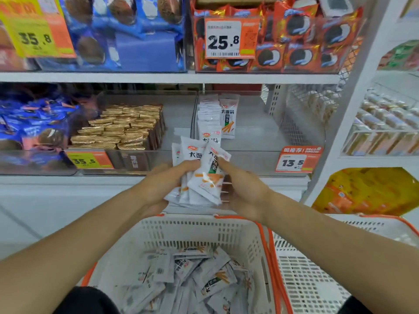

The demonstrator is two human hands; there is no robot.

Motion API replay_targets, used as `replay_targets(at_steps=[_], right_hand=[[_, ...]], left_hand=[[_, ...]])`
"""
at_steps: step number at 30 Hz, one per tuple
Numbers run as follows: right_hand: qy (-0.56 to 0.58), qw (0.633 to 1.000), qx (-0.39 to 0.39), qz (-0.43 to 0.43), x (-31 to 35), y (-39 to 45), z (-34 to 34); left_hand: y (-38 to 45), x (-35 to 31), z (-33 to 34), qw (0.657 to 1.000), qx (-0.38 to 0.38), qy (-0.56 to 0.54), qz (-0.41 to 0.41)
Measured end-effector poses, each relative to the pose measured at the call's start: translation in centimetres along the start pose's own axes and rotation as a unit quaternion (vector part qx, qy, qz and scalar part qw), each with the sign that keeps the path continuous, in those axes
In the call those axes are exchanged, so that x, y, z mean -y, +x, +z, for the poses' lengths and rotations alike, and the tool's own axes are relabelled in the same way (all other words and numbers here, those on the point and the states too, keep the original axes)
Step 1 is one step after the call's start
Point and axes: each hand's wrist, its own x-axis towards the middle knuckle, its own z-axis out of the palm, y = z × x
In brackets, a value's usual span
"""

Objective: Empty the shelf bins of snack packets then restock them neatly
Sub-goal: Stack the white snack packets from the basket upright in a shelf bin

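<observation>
**Both hands on a packet bundle**

Nearest me, white basket [181,232] w/ loose packets. Above it, left hand [163,184] & right hand [240,189], fingers curled round a fanned packet bundle [201,177]. Beyond, clear shelf bin [260,132] w/ a few upright packets [229,117].

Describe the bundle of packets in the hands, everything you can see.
The bundle is a fanned sheaf of flat white glossy packets with black characters, a red logo and orange stick pictures. The left hand and right hand grip it from either side, above the basket and before the clear bin. The front packet tilts right.
</observation>
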Motion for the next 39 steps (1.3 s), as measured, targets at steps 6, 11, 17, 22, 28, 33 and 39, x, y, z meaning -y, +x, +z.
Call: replay_targets(at_steps=[6,11,17,22,28,33,39], right_hand=[[0.013,0.996,0.092,0.003,0.1,-0.3,1.0],[0.001,0.975,0.220,0.040,0.5,-0.8,-0.7],[-0.019,0.954,0.300,-0.013,2.4,-1.6,-2.0],[-0.202,0.936,0.242,-0.154,1.8,-1.3,-1.1],[-0.108,0.973,0.149,-0.136,3.0,-0.2,-2.3],[-0.175,0.944,-0.026,-0.277,6.1,-0.2,-4.2],[-0.319,0.855,-0.137,-0.386,11.8,3.9,-4.4]], left_hand=[[0.4,0.3,1.8,0.998,-0.032,0.052,-0.005],[2.0,-0.1,3.0,0.989,-0.107,0.104,0.001],[-0.2,-0.4,4.0,0.890,-0.139,0.412,0.139],[0.7,0.0,5.5,0.919,-0.113,0.354,0.134],[2.2,-1.0,5.1,0.859,-0.118,0.429,0.254],[2.4,-2.3,3.5,0.835,-0.141,0.385,0.367],[6.7,-3.2,3.3,0.815,-0.226,0.414,0.336]])
